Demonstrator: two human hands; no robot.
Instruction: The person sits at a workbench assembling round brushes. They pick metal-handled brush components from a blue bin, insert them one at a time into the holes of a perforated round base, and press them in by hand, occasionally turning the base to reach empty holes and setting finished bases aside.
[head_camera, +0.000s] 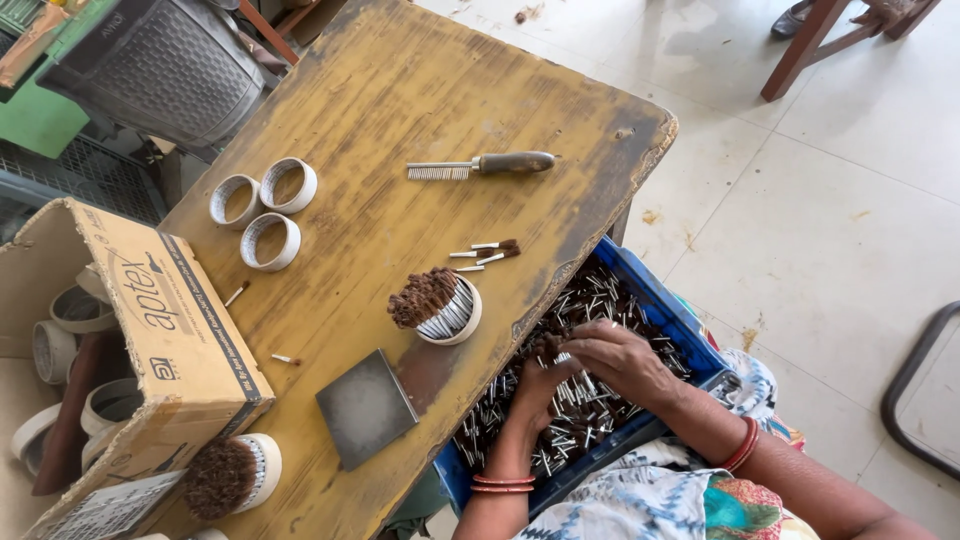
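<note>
A blue crate on my lap holds several small brush heads with brown bristles and metal ferrules. My left hand is down in the crate with its fingers closed around a bunch of brush heads. My right hand lies over the same bunch, fingers curled on it. On the wooden table beside the crate stands a white ring packed with upright brush heads.
A metal comb with a wooden handle, three empty white rings, a few loose brush heads, a grey metal plate and another filled ring lie on the table. A cardboard box with more rings is at left.
</note>
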